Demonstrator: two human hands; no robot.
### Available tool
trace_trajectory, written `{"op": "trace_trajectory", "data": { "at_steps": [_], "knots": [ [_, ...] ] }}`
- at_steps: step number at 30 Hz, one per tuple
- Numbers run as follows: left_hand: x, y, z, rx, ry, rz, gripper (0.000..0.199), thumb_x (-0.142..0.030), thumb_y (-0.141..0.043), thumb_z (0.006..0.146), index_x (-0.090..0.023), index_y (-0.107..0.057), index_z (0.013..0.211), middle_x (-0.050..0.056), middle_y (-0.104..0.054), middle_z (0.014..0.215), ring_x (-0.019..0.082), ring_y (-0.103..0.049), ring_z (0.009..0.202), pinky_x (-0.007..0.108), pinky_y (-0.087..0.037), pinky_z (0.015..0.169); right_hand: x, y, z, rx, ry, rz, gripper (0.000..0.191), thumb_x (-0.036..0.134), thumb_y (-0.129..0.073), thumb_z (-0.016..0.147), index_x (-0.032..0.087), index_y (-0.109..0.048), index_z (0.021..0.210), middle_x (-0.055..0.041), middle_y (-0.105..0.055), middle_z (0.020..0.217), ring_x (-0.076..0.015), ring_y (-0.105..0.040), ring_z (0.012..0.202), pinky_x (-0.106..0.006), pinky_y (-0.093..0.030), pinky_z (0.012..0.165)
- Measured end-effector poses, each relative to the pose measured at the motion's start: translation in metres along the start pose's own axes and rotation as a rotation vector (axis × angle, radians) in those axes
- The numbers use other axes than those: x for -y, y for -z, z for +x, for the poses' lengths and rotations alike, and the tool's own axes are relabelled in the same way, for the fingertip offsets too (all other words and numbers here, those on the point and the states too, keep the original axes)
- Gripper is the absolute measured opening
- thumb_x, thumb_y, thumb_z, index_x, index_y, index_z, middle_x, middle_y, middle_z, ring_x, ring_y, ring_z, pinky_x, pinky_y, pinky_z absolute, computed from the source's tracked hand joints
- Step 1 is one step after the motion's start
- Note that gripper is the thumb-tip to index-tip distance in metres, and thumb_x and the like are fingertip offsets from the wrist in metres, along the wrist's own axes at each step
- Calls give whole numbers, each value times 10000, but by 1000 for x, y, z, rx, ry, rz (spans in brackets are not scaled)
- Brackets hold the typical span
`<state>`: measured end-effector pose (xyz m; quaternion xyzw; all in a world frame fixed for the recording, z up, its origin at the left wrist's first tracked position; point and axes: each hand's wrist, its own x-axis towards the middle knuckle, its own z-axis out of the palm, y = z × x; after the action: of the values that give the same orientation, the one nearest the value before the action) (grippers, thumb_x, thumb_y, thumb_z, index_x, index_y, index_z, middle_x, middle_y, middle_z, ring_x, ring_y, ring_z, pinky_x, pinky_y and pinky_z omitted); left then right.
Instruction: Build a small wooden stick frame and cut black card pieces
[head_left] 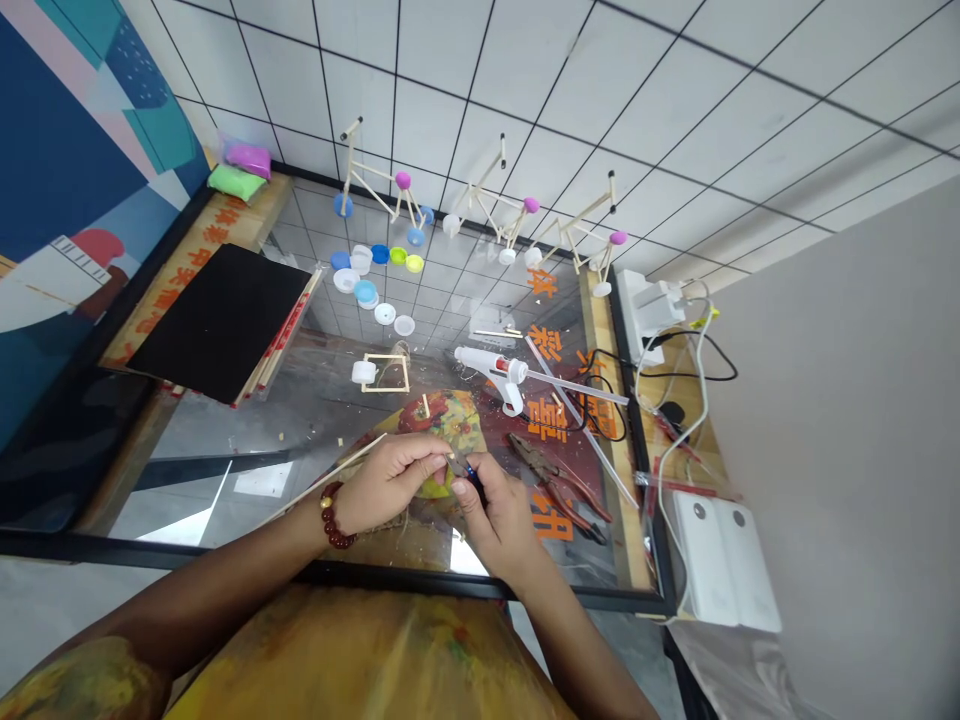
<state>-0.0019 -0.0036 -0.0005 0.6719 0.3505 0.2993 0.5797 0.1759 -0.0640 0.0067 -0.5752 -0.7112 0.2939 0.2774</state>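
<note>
My left hand [394, 478], with a beaded bracelet on its wrist, pinches a small pale bit of wooden stick at its fingertips. My right hand [499, 515] is closed around small blue-handled pliers [460, 466], whose jaws meet that bit. A long thin stick [322, 487] slants past the left wrist; whether the hand touches it I cannot tell. Beyond the hands lie a small square stick frame [407, 372] with a white bottle cap [364, 372] at its left side and a short stick piece [425, 406].
A white glue gun [491, 362] and red-handled pliers [559, 480] lie to the right. Several coloured caps [365, 291] sit farther back, before three stick models [405, 195]. A black board [225, 320] is at left, a power strip [637, 315] at right.
</note>
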Motion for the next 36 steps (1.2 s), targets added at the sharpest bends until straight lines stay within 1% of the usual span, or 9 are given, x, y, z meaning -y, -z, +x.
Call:
{"op": "trace_trajectory", "data": {
  "at_steps": [5,9,13,18,23,26,30,32,36],
  "knots": [
    [-1,2,1,11,-74,76,316,-323,-445,973,-155,-660,814,29,-654,742,136,-591,722,247,-437,738,3,3,2,1,53,-36,180,330,-405,980,203,-524,937,-11,-627,730,-151,-558,598,-263,-371,568],
    [0,4,1,47,-58,34,345,-330,-443,973,-151,-640,754,25,-647,721,127,-584,689,238,-433,705,2,3,1,36,26,160,235,338,-386,991,203,-560,908,10,-563,696,-131,-508,597,-258,-371,580],
    [0,4,1,108,2,-71,388,-363,-448,971,-146,-629,706,26,-646,698,121,-579,661,232,-428,677,-2,-3,-4,100,-168,496,318,443,-428,973,202,-583,836,54,-390,573,-107,-372,513,-244,-311,514],
    [0,1,0,139,46,-197,408,-395,-461,961,-143,-614,680,36,-639,709,123,-565,671,240,-423,683,-3,-13,-7,132,-400,1000,395,557,-541,885,185,-550,752,76,-326,516,-74,-247,450,-224,-190,434],
    [0,-3,0,144,128,-334,375,-432,-484,945,-139,-616,752,10,-584,633,116,-520,628,243,-409,654,-2,-17,-7,226,-577,1259,437,614,-574,824,201,-486,711,111,-236,477,-57,-118,410,-219,-92,391],
    [1,-7,0,128,179,-374,380,-459,-507,928,-135,-610,758,-6,-543,609,102,-476,607,236,-385,631,-4,-19,-9,162,-526,1115,421,609,-499,874,215,-461,728,102,-260,494,-72,-166,419,-218,-160,398],
    [5,-13,-1,55,302,-571,359,-504,-556,887,-146,-564,908,-33,-530,583,73,-382,506,206,-271,499,-7,-15,-11,-45,-274,487,305,468,-446,958,200,-530,838,44,-438,635,-112,-415,573,-241,-336,553],
    [6,-15,-1,26,333,-642,369,-514,-578,870,-153,-535,935,-34,-545,577,63,-354,473,203,-219,465,-7,-11,-10,-46,-181,254,268,408,-404,983,198,-539,887,30,-497,674,-126,-477,615,-253,-365,596],
    [5,-14,-1,43,363,-683,361,-509,-586,865,-154,-523,886,-20,-572,573,48,-334,440,197,-175,434,-9,-6,-8,-71,-64,-59,238,373,-395,986,187,-543,967,11,-581,669,-148,-531,580,-260,-363,559]
  ]
}}
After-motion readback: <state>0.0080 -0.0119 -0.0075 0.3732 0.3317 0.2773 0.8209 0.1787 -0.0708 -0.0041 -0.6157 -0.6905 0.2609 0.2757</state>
